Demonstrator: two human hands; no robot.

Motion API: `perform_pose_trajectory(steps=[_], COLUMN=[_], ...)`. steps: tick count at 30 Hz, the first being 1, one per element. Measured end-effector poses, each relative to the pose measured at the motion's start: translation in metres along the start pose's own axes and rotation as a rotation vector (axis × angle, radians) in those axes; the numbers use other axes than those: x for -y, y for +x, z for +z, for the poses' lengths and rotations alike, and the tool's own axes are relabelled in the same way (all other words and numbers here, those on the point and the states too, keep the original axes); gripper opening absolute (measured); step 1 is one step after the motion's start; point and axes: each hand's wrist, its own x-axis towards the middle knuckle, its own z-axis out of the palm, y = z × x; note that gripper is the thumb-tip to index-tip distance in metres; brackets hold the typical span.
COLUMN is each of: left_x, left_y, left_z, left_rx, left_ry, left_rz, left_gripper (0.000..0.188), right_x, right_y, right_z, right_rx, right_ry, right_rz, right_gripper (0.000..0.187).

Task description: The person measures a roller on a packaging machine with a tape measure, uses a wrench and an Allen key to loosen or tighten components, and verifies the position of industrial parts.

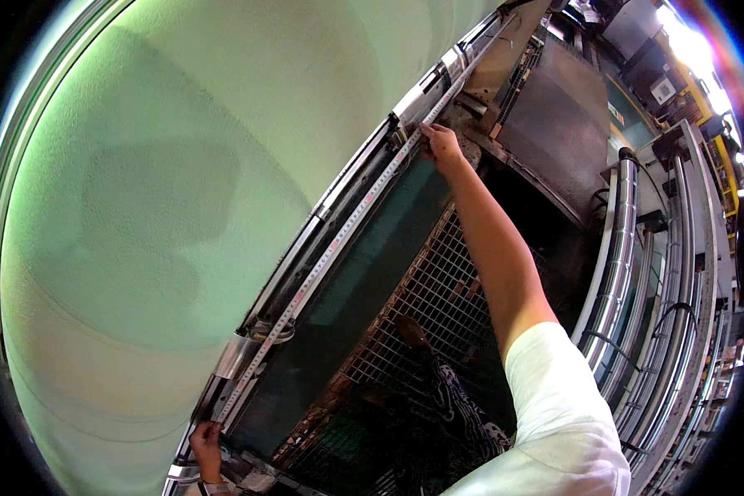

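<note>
A long white measuring tape [336, 242] runs diagonally along a metal rail [238, 355] beside a large pale green surface [165, 182]. At the lower left, my left hand [207, 450] is closed on the tape's near end, its fingertips pinching the strip. Farther up, my right hand [441, 147] pinches the same tape at its edge, with the arm stretched out. Beyond my right hand the tape carries on toward the top of the rail. Where the tape finishes up there, I cannot make out.
Below the rail lie a dark green strip [364, 273] and a metal floor grating [426, 302]. A brown metal plate [554, 116] stands beyond. On the right are several shiny metal rollers [622, 240] in a frame with dark cables.
</note>
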Motion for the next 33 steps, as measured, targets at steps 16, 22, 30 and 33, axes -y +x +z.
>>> perform_pose_trajectory(steps=[16, 22, 30, 33], left_x=[-0.024, -0.01, -0.02, -0.024], left_y=[0.006, 0.009, 0.014, 0.015], left_z=[0.012, 0.007, 0.013, 0.014], left_rx=[0.028, 0.005, -0.022, -0.012], left_ry=[0.026, 0.056, 0.04, 0.126], left_rz=[0.013, 0.071, 0.097, 0.083], left_gripper=[0.014, 0.01, 0.01, 0.01], right_x=[0.009, 0.009, 0.007, 0.005], right_y=[-0.014, -0.018, -0.008, -0.009], right_z=[0.014, 0.016, 0.006, 0.0], right_rx=[-0.012, 0.022, 0.068, 0.097], right_ry=[-0.06, 0.015, 0.05, 0.05], right_rz=[-0.009, -0.012, -0.036, -0.027], right_gripper=[0.014, 0.015, 0.021, 0.023])
